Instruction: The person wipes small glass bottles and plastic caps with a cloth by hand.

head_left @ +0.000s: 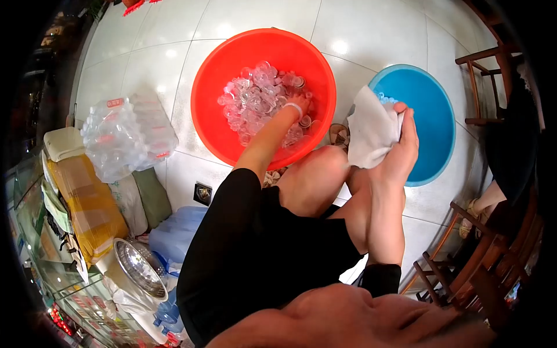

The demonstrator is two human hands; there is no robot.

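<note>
A large red basin (206, 98) stands on the floor, holding a heap of small clear plastic pieces (249, 107) shaped like little cups or lids. My left hand (301, 103) reaches down into this heap at its right side, a pale band around the wrist. Its fingers are partly hidden among the pieces, so their grip does not show. On the right, my right hand (403, 142) grips a white cloth (369, 132) that hangs over the near-left rim of a blue basin (435, 127). Some small pale pieces (384, 98) show inside the blue basin, behind the cloth.
Plastic-wrapped bottle packs (127, 136) lie left on the tiled floor (168, 64). Nearer are a taped yellow parcel (87, 203), a steel colander (139, 269) and large blue water jugs (177, 235). Wooden chairs (481, 255) and another person's leg (490, 200) are at right.
</note>
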